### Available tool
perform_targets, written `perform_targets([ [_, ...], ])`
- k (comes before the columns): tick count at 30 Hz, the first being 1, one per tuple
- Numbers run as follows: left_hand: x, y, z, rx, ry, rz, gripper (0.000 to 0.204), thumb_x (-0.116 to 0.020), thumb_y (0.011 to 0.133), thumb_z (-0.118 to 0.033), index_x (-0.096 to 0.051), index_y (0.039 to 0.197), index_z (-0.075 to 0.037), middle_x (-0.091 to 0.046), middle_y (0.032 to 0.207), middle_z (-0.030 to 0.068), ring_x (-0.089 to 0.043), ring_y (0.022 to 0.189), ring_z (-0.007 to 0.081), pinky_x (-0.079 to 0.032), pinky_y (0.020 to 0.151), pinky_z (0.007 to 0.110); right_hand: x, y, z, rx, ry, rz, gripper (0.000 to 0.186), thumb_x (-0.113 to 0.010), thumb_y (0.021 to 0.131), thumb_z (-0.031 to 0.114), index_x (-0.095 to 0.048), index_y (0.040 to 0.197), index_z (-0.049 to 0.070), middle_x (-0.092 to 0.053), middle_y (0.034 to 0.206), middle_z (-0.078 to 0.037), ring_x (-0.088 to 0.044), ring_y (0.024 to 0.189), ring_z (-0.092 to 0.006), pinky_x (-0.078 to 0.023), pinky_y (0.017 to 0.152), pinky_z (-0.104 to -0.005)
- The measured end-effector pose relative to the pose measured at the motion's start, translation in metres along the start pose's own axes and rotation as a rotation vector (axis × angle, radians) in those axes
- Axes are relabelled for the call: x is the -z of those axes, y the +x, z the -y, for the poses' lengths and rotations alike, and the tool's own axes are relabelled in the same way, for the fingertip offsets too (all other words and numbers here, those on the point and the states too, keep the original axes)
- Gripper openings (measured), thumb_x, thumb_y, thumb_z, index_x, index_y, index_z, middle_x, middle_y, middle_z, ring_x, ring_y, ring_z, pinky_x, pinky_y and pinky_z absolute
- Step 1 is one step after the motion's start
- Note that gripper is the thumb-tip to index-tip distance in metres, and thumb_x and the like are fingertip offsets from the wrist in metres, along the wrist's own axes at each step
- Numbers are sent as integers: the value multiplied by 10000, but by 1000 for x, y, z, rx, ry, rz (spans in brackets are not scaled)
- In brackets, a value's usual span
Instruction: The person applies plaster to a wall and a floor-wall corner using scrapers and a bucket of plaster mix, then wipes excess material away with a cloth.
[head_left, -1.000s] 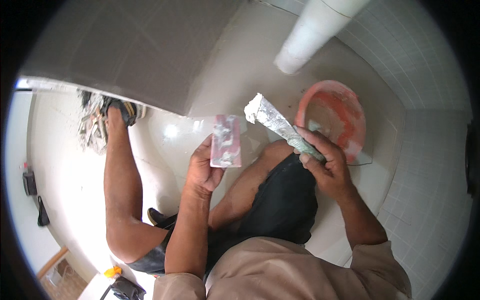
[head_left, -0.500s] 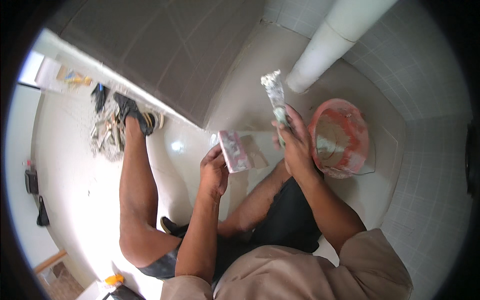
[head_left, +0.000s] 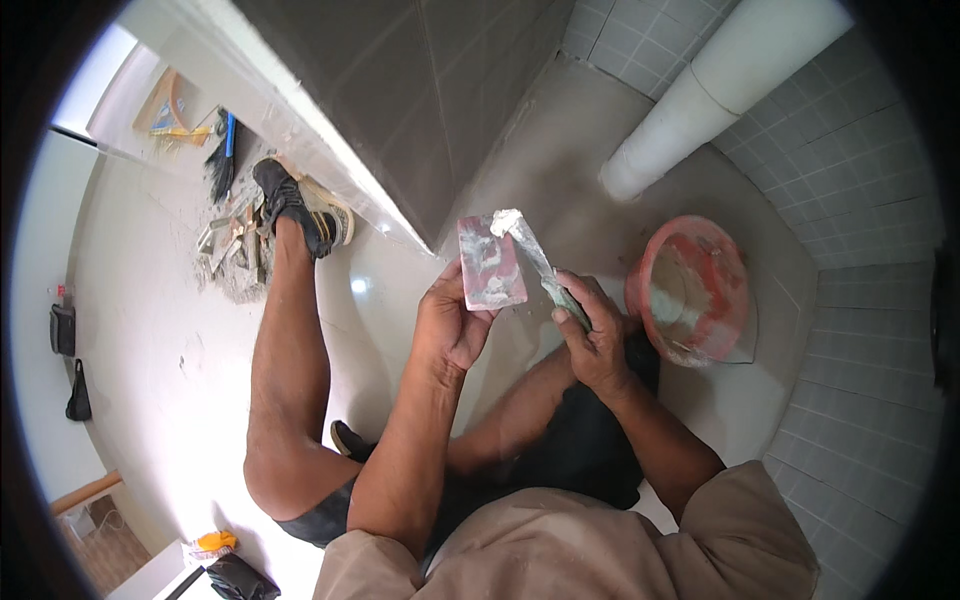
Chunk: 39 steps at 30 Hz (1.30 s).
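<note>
My left hand [head_left: 455,318] is closed around the lower left edge of a small pinkish rectangular tile piece [head_left: 490,270], its upper face smeared with whitish paste. My right hand [head_left: 597,338] grips the green handle of a putty knife [head_left: 535,255]. The knife's blade slants up to the left, and a lump of white paste [head_left: 507,222] on its tip lies at the tile piece's upper right corner. A red bucket [head_left: 738,300] with dried grey-white residue inside stands just right of my right hand.
A white pipe [head_left: 690,120] rises behind the bucket, near the tiled wall [head_left: 865,370]. A dark wall corner [head_left: 430,215] juts in ahead of my hands. Rubble pieces [head_left: 240,245] and a blue-handled brush [head_left: 222,155] lie by my left shoe [head_left: 300,215].
My right hand has come down with the putty knife, bringing its loaded tip onto the tile piece. My left hand has turned the tile piece's face upward and raised it slightly.
</note>
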<state>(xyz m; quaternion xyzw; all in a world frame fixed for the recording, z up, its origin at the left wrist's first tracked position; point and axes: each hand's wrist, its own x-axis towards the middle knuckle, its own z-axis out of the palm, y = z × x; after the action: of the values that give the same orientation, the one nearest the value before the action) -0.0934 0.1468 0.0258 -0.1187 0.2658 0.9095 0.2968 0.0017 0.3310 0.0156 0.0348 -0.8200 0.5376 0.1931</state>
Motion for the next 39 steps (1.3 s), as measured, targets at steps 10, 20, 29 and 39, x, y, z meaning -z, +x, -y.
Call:
perform_targets([
  [10, -11, -25, 3, -69, -65, 31, 421, -465, 922, 72, -528, 1339, 70, -650, 1216, 164, -658, 1085, 245, -533, 986, 371, 17, -7, 39, 219, -386, 91, 463, -599, 839, -20, -623, 1298, 38, -624, 1063, -162, -603, 905, -347, -514, 789, -423],
  [20, 8, -55, -16, -145, -104, 89, 457, -469, 896, 51, -524, 1348, 78, -660, 1192, 166, -671, 1058, 234, -552, 943, 368, 39, -25, 75, 139, -591, 196, 412, -620, 855, -35, -652, 1262, 18, -634, 1057, -165, -627, 952, -337, -506, 849, -403],
  [29, 17, -81, -43, 16, -6, 90, 463, -493, 897, 8, -506, 1346, 117, -661, 1179, 177, -682, 1005, 224, -570, 883, 344, 38, -14, 103, -43, -162, 65, 314, -651, 875, 7, -660, 1185, -47, -702, 1045, -180, -674, 960, -258, -506, 884, -349],
  [39, 27, -81, -37, 6, 22, 5, 419, -512, 934, -54, -524, 1315, 120, -660, 1178, 171, -679, 1008, 223, -563, 896, 344, 34, -36, 94, -91, -90, 155, 308, -631, 928, 26, -649, 1228, -42, -725, 1012, -142, -677, 949, -217, -508, 884, -331],
])
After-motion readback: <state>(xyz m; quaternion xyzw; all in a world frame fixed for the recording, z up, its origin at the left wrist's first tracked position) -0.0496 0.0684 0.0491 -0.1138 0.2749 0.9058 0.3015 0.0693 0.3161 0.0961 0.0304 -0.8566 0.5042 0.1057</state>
